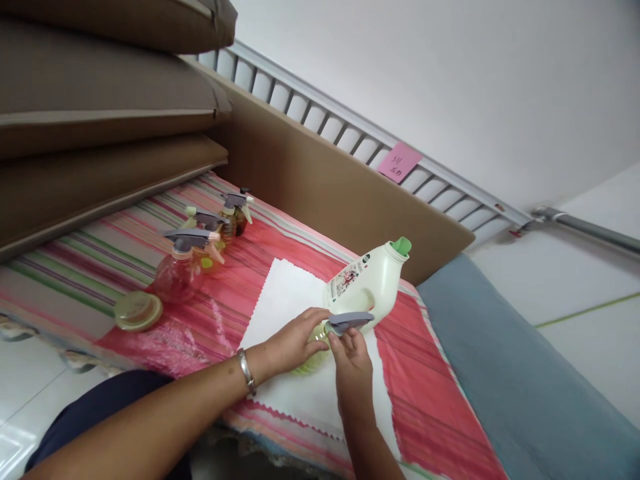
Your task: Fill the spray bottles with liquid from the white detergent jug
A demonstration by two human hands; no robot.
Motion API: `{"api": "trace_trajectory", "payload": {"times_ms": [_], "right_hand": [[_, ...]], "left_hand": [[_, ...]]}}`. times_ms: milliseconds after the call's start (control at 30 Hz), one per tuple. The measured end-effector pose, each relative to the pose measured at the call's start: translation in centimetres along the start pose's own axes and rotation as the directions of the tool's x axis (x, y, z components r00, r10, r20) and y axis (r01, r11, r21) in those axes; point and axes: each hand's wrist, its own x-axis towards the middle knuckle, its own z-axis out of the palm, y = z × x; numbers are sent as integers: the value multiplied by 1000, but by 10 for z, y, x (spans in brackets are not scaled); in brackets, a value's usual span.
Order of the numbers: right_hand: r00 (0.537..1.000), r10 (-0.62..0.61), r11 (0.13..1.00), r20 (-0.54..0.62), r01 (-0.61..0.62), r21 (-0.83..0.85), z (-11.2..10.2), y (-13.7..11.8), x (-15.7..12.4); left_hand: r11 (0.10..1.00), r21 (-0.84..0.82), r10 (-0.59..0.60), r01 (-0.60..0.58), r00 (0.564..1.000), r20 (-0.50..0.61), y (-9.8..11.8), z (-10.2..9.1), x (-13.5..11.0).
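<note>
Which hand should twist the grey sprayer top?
Probably the right hand: it already holds the grey sprayer top, while the left hand grips the small bottle beneath it.

I think this is a room in a home, not a workshop. Brown cushions [100, 87] are stacked on a low surface covered with a striped cloth [85, 267], and a grey mattress [500, 373] lies beside it on a white tiled floor [575, 280]. The wall [450, 67] is plain white. Household things stand on the cloth: three spray bottles [200, 253], a white detergent jug [370, 280] and a small spray bottle [313, 350].
</note>
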Motion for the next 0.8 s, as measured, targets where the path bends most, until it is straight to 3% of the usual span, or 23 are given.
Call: {"api": "trace_trajectory", "payload": {"times_ms": [333,433,500,533,600,633,700,800], "right_hand": [[1000,-19,996,21,21,-89,5,4,-3],[999,10,984,46,-2,-181,-8,-5,-9],[1000,6,961,0,-5,-278,-24,-18,-12],[999,-25,942,-41,9,-334,-32,-27,-12],[967,-229,844,-113,139,-517,-46,-47,-5],[940,-331,791,-84,228,-568,-51,-56,1],[892,-439,681,104,406,-609,-54,-70,16],[850,-390,638,353,526,-562,-48,-75,34]], "left_hand": [[1000,-2,5,-5,1000,4,5,-4,-1],[1000,7,0,0,1000,19,7,-5,-1],[1000,16,-23,22,999,29,8,-6,-1],[999,18,-35,34,999,32,9,-7,-1],[999,19,-45,44,998,38,10,-6,-1],[999,20,-43,42,998,40,11,-6,0],[999,23,-39,38,999,33,10,-5,0],[999,21,-26,25,999,25,10,-5,-1]]}}
